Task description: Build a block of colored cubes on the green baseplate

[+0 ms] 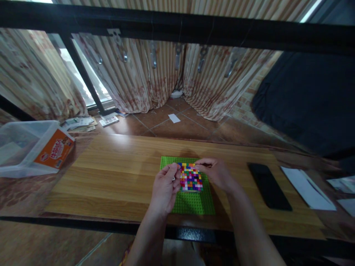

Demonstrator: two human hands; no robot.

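A green studded baseplate [191, 205] lies on the wooden table board. Over its upper middle is a multicoloured block of small toy building bricks [191, 179], with a pale edge along its near side. At the block's left edge, my left hand [165, 186] is closed with thumb and fingers together. A small white piece [173, 178] shows between those fingers; what else they hold is hidden. My right hand [217, 173] makes a pinch at the block's top right corner. Whatever lies between its fingertips is too small to make out.
A black phone-like slab [269, 186] and white papers [308, 188] lie to the right. To the left stands a clear plastic bin [29, 147] with an orange label. A dark metal bar [177, 27] with hanging hooks crosses above, before striped curtains [161, 81].
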